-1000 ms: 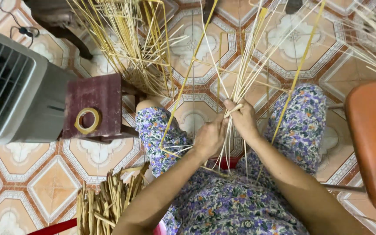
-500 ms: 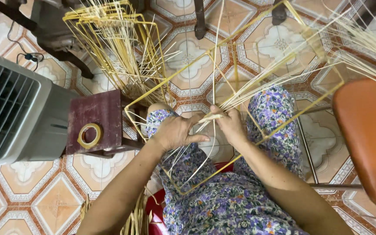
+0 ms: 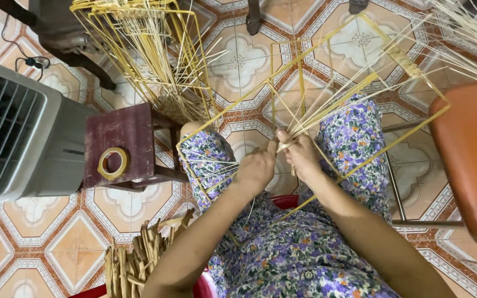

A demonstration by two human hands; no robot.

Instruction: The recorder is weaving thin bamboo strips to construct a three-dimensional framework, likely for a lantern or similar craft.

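Note:
Over my lap in a flowered dress, both hands work on a yellow wire frame [image 3: 327, 52] threaded with thin pale bamboo strips [image 3: 338, 105]. My left hand [image 3: 256, 168] pinches strips near the frame's middle, thumb pointing up. My right hand [image 3: 300, 154] grips the same bunch of strips right beside it, and the two hands touch. The strips fan out up and to the right from my fingers.
A second yellow frame with strips [image 3: 150, 49] leans at the top left. A dark red stool [image 3: 120, 146] carries a tape roll [image 3: 112, 163], beside a grey fan unit [image 3: 17, 132]. An orange chair [image 3: 470, 165] stands at right. Split bamboo pieces [image 3: 139, 259] lie lower left.
The frame has turned in my lap and now lies wider and more tilted. Both hands shifted slightly right along the strips and stay closed on them.

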